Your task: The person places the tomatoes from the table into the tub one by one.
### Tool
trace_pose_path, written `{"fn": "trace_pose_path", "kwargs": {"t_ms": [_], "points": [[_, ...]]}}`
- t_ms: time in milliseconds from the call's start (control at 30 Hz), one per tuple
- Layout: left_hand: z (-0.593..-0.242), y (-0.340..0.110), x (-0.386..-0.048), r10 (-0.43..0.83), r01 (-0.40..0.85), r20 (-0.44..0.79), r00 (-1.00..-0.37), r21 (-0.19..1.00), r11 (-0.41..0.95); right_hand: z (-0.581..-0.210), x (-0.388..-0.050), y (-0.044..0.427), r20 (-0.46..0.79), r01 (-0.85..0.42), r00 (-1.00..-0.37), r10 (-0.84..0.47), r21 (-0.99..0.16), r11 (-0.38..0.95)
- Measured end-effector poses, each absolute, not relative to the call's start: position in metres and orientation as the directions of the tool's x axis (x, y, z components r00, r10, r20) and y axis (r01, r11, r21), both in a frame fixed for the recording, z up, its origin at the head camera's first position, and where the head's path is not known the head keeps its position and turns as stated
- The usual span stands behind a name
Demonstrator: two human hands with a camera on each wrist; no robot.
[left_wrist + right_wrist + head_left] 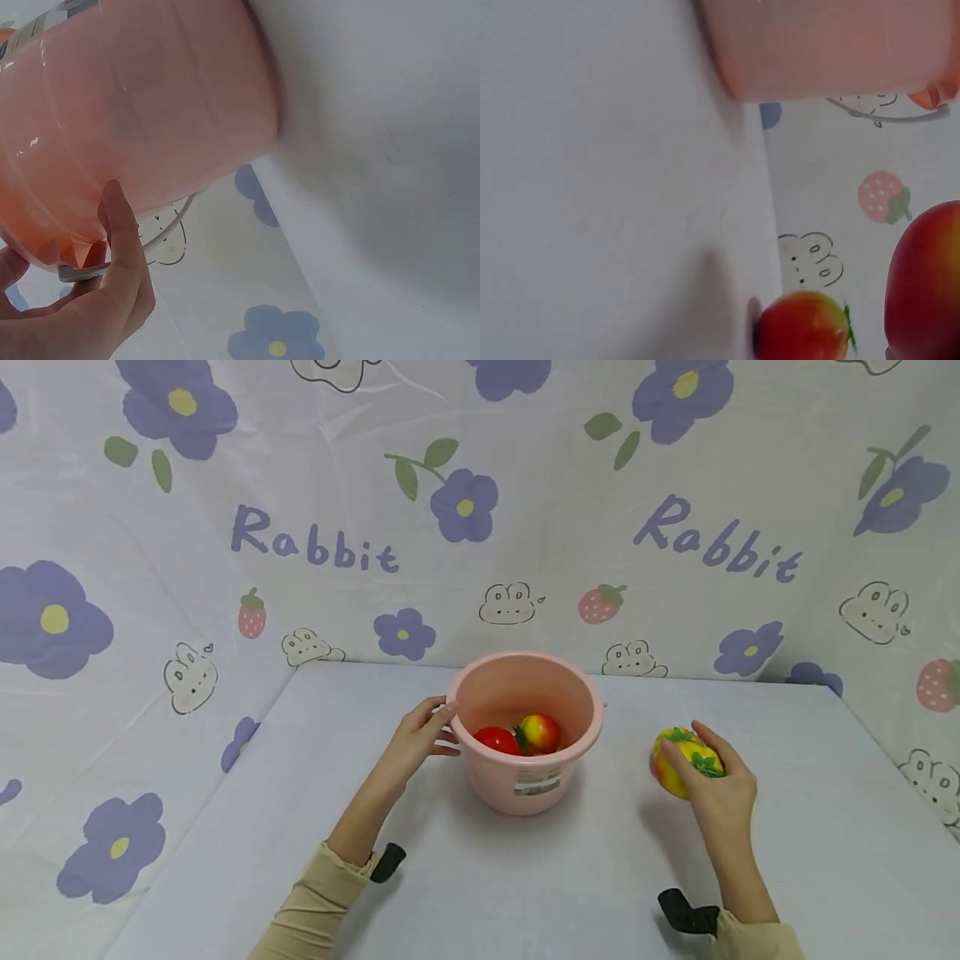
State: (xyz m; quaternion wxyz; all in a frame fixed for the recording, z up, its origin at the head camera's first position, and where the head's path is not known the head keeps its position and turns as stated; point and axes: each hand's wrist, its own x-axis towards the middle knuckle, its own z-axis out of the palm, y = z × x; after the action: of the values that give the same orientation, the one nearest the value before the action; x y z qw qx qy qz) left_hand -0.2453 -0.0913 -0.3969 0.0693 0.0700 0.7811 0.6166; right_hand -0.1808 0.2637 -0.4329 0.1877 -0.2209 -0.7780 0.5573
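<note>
A pink plastic bucket [525,793] stands upright in the middle of the table. My left hand [411,739] grips its rim from the left; in the left wrist view the fingers [124,240] curl beneath the rim by the handle [169,231]. Inside lie a red fruit [497,741] and a red-and-yellow fruit [542,732]. To the bucket's right, my right hand [723,793] holds a yellow-and-red toy fruit [686,768] with a green leafy top. Close behind it, a similar fruit [802,330] rests on the table, partly hidden in the head view.
White cloth covers the table [525,893]. A patterned curtain [510,552] hangs behind and at both sides. Black wrist mounts [686,914] stick out near both sleeves. The bucket carries a label [537,782] on its front.
</note>
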Motion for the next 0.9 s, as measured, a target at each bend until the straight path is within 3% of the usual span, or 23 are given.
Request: {"fn": "trace_pose_path", "kwargs": {"t_ms": [433,900], "points": [[-0.398,-0.091,-0.246,0.198,0.014,-0.032,-0.980,0.974,0.225,-0.406,-0.205,0.240,0.123,0.041,-0.884,0.450,-0.940,0.338],[-0.396,-0.092,-0.246,0.196,0.013,-0.032,-0.980,0.974,0.227,-0.362,-0.228,0.208,0.222,-0.119,-0.915,0.337,-0.946,0.301]]}}
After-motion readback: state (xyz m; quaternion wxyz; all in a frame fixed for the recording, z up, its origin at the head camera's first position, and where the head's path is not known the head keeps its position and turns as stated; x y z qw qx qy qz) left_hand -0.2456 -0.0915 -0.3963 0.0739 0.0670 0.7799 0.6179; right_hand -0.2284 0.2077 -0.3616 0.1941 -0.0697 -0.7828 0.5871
